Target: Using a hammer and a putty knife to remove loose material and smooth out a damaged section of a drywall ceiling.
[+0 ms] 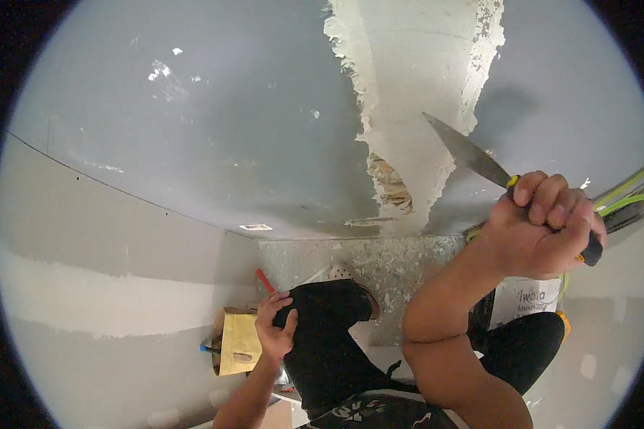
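My right hand (551, 225) is raised at the right, its fingers wrapped around the black and yellow handle of a putty knife (476, 156). The metal blade slants up and left toward the wall, and whether it touches the wall I cannot tell. Behind it runs an upright band of pale joint compound (415, 79) with ragged edges on the grey wall (250, 107). Low in the band is a torn brownish patch (390, 184). My left hand (275, 325) rests on my left knee, fingers apart, holding nothing.
Pale debris litters the floor (401, 279) at the wall's foot. A yellow bag (237, 342) stands left of my leg, near a red-handled object (265, 280). Green-yellow cables (626, 204) run at the right. A paper with writing (526, 297) lies beside my right knee.
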Demonstrator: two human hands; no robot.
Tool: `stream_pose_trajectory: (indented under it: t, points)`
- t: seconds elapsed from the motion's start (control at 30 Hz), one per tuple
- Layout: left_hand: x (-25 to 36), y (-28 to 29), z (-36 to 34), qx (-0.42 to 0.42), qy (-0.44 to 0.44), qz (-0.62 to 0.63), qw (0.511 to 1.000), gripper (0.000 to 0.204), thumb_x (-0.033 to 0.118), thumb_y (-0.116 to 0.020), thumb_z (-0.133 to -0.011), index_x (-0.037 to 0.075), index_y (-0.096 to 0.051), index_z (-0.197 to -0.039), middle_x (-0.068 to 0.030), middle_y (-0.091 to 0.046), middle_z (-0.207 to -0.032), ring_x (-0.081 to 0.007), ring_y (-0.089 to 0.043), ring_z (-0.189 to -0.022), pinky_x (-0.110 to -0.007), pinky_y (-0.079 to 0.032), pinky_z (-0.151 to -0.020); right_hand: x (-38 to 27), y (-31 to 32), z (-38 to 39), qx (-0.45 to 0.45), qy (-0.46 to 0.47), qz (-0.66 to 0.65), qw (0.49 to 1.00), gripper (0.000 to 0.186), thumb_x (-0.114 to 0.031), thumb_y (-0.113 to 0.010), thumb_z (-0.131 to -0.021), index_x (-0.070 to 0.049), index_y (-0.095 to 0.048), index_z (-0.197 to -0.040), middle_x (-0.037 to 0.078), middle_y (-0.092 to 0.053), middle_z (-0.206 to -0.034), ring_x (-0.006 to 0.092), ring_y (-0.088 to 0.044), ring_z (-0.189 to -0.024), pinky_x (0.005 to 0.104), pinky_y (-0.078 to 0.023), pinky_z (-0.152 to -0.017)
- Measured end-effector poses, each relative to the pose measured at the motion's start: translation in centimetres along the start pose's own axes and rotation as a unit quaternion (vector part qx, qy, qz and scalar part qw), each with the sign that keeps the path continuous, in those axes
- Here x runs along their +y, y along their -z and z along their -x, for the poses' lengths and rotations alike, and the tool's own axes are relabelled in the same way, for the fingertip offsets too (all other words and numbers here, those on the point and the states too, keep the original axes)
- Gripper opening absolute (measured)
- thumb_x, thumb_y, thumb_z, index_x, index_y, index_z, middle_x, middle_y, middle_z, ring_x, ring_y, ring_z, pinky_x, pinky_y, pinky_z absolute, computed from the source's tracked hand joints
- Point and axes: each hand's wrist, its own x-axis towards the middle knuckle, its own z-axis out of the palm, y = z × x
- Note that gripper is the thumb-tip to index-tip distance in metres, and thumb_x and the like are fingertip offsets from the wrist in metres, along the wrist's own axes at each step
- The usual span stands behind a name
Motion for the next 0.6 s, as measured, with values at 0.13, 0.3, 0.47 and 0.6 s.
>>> stream_pose_trajectory:
  t: [0.13,0.3,0.47,0.6]
  points:
    - [0.5,-1.0,-0.8,-0.005,-0.018,0.0,1.0,0.026,0.004,-0.073,-0.077,0.004,-0.07,-0.103,-0.0161,-0.069,-0.114,-0.0345,-0.061,-0.112,-0.043,-0.045,-0.101,7.7,1.1,3.7,0.253,-0.14,0.24,0.927,0.014,0.0,-0.054,-0.091,-0.006,-0.049,-0.102,0.011,-0.056,-0.07,0.0224,-0.057,-0.051,0.0332,-0.047,-0.044]
    - [0.4,-0.1,0.2,-0.009,-0.009,-0.006,1.0,0.026,0.003,-0.072,-0.077,0.003,-0.07,-0.102,-0.0161,-0.069,-0.114,-0.0351,-0.061,-0.112,-0.044,-0.045,-0.101,4.6,-4.7,5.5,0.088,-0.059,0.173,0.979,0.009,-0.009,-0.057,-0.092,-0.014,-0.052,-0.098,0.008,-0.048,-0.061,0.02,-0.048,-0.047,0.0364,-0.041,-0.038]
    - [0.2,0.0,-0.2,0.005,0.001,0.004,1.0,0.026,0.004,-0.072,-0.076,0.004,-0.07,-0.102,-0.0162,-0.069,-0.113,-0.0355,-0.061,-0.113,-0.044,-0.044,-0.102,0.2,-2.9,-0.4,0.071,-0.017,0.096,0.993,0.023,-0.029,-0.062,-0.093,-0.008,-0.053,-0.097,0.005,-0.042,-0.061,0.0178,-0.043,-0.047,0.036,-0.042,-0.04]
    - [0.1,-0.7,-0.6,-0.002,-0.021,0.016,1.0,0.026,0.004,-0.072,-0.076,0.004,-0.07,-0.102,-0.0158,-0.069,-0.114,-0.0355,-0.061,-0.113,-0.044,-0.044,-0.102,6.7,-3.7,5.1,0.073,-0.098,0.179,0.976,0.021,0.001,-0.066,-0.087,-0.011,-0.052,-0.098,0.011,-0.058,-0.072,0.0208,-0.06,-0.058,0.0351,-0.051,-0.046]
